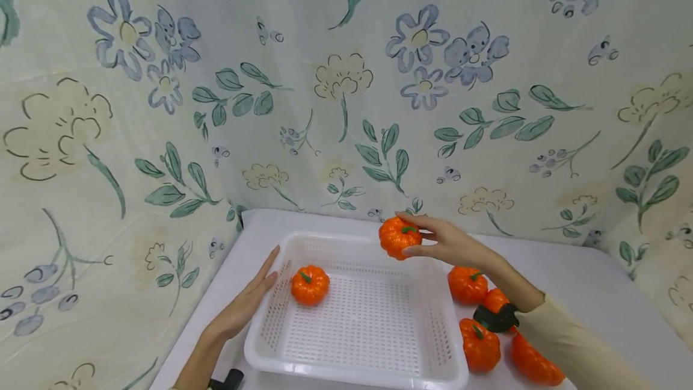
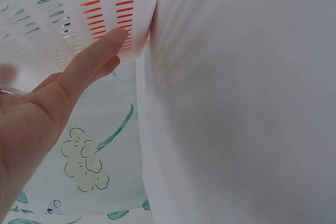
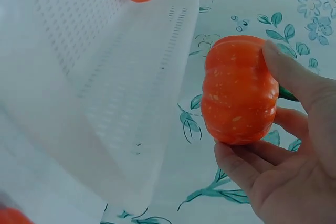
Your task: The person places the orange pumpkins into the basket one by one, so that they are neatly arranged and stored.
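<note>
My right hand [image 1: 452,244] holds a small orange toy pumpkin [image 1: 396,239] with a green stem above the back right of a white perforated plastic basket [image 1: 368,321]. In the right wrist view, thumb and fingers grip this pumpkin [image 3: 239,90] from opposite sides. Another pumpkin [image 1: 310,286] sits inside the basket at its left. My left hand [image 1: 240,309] lies along the basket's left side, its fingers extended. The left wrist view shows the left hand [image 2: 58,98] with fingertips against the slotted outer wall, and orange showing through the slots.
Several more orange pumpkins [image 1: 480,345] lie on the white table [image 1: 590,294] right of the basket, partly hidden by the right forearm and its black wrist device [image 1: 495,318]. A floral cloth [image 1: 335,125] hangs behind and along the sides of the table.
</note>
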Demonstrator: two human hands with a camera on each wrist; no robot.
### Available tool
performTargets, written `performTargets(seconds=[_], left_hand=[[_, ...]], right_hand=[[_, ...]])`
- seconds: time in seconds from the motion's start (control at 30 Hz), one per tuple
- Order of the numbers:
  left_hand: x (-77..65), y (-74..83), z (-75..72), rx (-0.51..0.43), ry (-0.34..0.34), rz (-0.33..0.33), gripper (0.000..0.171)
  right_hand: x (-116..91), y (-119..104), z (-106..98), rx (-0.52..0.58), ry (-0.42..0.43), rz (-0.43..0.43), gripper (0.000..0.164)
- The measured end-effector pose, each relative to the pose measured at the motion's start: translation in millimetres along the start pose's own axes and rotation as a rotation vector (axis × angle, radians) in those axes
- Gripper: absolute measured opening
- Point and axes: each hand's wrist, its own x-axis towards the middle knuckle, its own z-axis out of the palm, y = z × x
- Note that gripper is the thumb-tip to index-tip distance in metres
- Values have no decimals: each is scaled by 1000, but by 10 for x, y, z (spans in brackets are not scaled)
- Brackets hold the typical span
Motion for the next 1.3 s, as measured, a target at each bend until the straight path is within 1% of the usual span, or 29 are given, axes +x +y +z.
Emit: performTargets(seconds=[0.07,0.23,0.37,0.5,0.67,0.93,1.03,1.3], left_hand=[[-6,-7,-2,-4,0,-3,61],[-14,-7,-8,-4,3,-7,61],[-13,2,-8,5,8,-7,62],[-10,9,1,14,8,-5,61],[-12,3,16,4,3,-8,62],[-18,20,8,6,9,-6,62],[-15,32,9,10,9,-7,62],[-29,47,3,9,14,-4,63]], right_hand=[[67,-32,61,32,-41,-1,79],[239,-88,228,85,-135,-45,76],[360,-136,361,92,-203,-63,73],[445,-166,488,90,-262,-59,73],[518,-125,642,88,-320,-47,72],[577,-87,838,77,-354,-10,73],[585,-86,890,59,-358,1,73],[592,-63,1017,21,-353,66,70]])
